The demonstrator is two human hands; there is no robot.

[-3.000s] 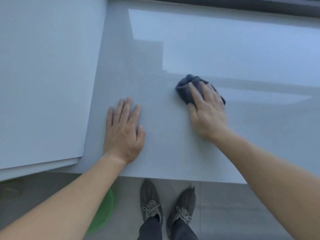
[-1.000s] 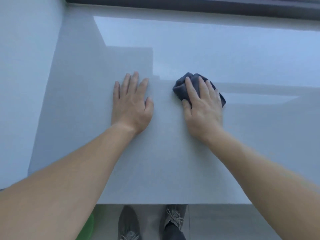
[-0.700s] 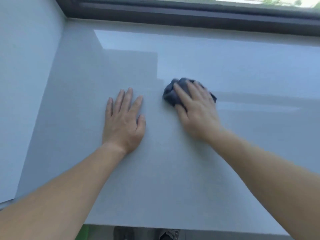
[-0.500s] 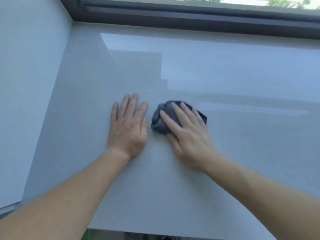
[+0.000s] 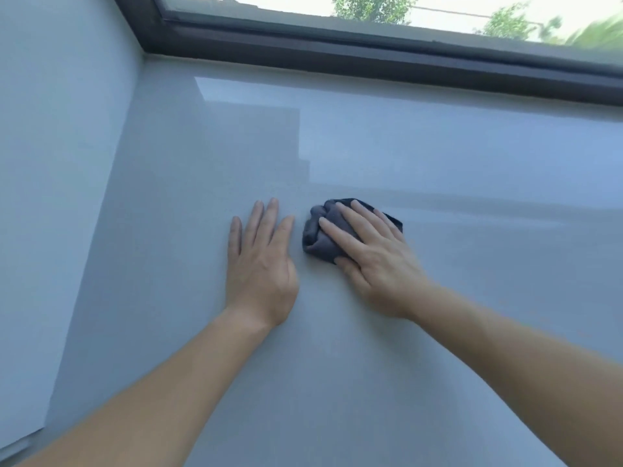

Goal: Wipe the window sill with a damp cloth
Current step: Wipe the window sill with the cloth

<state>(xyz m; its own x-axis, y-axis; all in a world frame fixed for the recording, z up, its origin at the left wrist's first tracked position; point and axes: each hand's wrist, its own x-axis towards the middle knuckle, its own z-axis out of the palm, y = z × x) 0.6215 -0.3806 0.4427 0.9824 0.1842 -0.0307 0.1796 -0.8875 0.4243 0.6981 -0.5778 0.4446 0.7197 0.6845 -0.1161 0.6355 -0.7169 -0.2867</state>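
A wide, glossy pale grey window sill [image 5: 438, 156] fills the view. A crumpled dark grey cloth [image 5: 318, 235] lies on it near the middle. My right hand [image 5: 374, 261] presses flat on the cloth with straight fingers and covers its right part. My left hand [image 5: 261, 264] rests flat on the bare sill just left of the cloth, a small gap apart from it.
A dark window frame [image 5: 371, 55] runs along the sill's far edge, with glass and trees [image 5: 374, 6] behind it. A pale wall [image 5: 57, 163] closes the sill on the left. The sill stretches on to the right.
My right hand has slid the cloth left across the sill to just beside my left hand. My view has tilted up, so the window frame shows and the floor and shoes are gone.
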